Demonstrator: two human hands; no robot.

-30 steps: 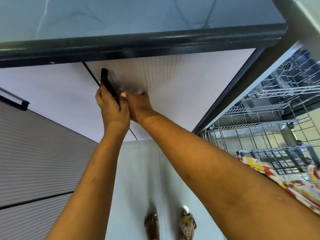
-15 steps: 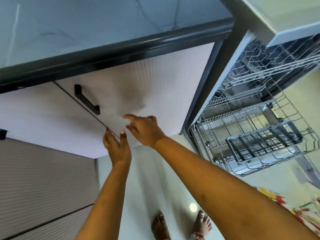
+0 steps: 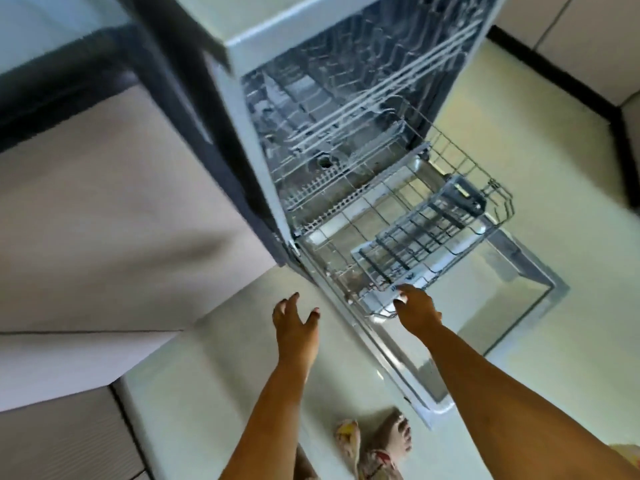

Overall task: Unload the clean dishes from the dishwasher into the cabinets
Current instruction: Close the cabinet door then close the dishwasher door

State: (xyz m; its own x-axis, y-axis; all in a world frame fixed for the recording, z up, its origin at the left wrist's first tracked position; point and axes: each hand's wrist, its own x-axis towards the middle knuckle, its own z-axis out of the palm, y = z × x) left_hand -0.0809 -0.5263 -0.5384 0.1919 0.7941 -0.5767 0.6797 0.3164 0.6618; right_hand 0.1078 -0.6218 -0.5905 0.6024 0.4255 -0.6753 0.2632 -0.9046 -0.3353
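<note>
Pale floor [image 3: 207, 393] runs under the open dishwasher [image 3: 242, 50]; its lower rack [image 3: 498, 199] sits out over the door [image 3: 509, 292]. Right hand [image 3: 417, 310] meets the rack's front rim, grip unclear; left hand [image 3: 294, 317] hovers beside it, fingers [image 3: 289, 301] wide.

- The arms [image 3: 277, 410] are seen uncovered, from the left hand [image 3: 294, 320] and the right hand [image 3: 417, 311] down to the lower edge.
- A light cloth [image 3: 375, 459] with a red and yellow pattern is worn; its hem is seen by the feet.
- One foot [image 3: 398, 433] is shown unshod, with the toes visible.
- More of this cloth is seen at the lower right corner.
</note>
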